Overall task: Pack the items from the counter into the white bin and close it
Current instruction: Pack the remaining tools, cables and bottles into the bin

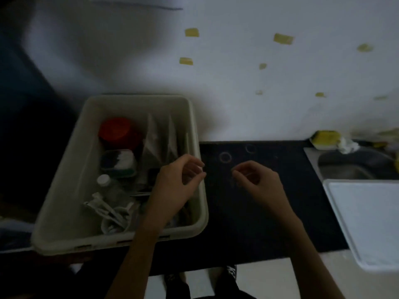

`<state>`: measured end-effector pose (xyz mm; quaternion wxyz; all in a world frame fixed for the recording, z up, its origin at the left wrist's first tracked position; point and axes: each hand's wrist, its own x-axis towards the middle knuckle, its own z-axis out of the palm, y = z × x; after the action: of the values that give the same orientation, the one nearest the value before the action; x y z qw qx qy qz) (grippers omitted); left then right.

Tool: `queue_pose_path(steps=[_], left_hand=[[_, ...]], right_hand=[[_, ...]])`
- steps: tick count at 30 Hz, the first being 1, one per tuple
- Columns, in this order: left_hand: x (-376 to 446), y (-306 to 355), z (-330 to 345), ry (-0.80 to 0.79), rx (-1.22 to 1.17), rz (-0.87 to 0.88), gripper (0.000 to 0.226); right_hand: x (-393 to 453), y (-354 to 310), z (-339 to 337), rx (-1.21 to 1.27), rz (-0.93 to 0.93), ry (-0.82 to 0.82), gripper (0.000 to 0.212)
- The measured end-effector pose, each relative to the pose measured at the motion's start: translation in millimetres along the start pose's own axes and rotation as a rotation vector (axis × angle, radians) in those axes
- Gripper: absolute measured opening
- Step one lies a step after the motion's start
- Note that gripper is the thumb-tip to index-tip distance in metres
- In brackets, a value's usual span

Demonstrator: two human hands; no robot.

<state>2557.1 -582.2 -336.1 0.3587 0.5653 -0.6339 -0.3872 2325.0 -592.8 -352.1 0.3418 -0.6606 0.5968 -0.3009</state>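
Lid (367, 221) (long axis running away from the viewer) lies right of both loosely curled, empty hands, nearer right hand (257, 180) than left hand (179, 178); white bin (64, 190) sits left.

left hand (172, 180) over white bin (64, 190), right hand (259, 182) above counter (248, 234).

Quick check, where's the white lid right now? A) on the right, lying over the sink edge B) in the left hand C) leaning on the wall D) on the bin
A: the white lid lies flat at the right, past the dark counter, overlapping the sink; the white bin is open and neither hand touches the lid.
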Motion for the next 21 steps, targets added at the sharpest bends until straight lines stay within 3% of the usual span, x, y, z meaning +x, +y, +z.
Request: queue_pose_path(steps=[9,17,21], left_hand=[[-2.6,33.4,126.3,-0.192,0.034,0.067,0.011],[-10.5,60.2,272.9,-0.293,0.131,-0.072,0.007],[-7.6,69.1,384.9,-0.44,0.114,-0.233,0.01]], right_hand=[[-64.9,79.4,-88.5,-0.019,0.13,0.215,0.009],[-97.8,196.5,-189.4,-0.047,0.196,0.237,0.006],[-124.2,272.1,-249.5,-0.025,0.235,0.235,0.004]])
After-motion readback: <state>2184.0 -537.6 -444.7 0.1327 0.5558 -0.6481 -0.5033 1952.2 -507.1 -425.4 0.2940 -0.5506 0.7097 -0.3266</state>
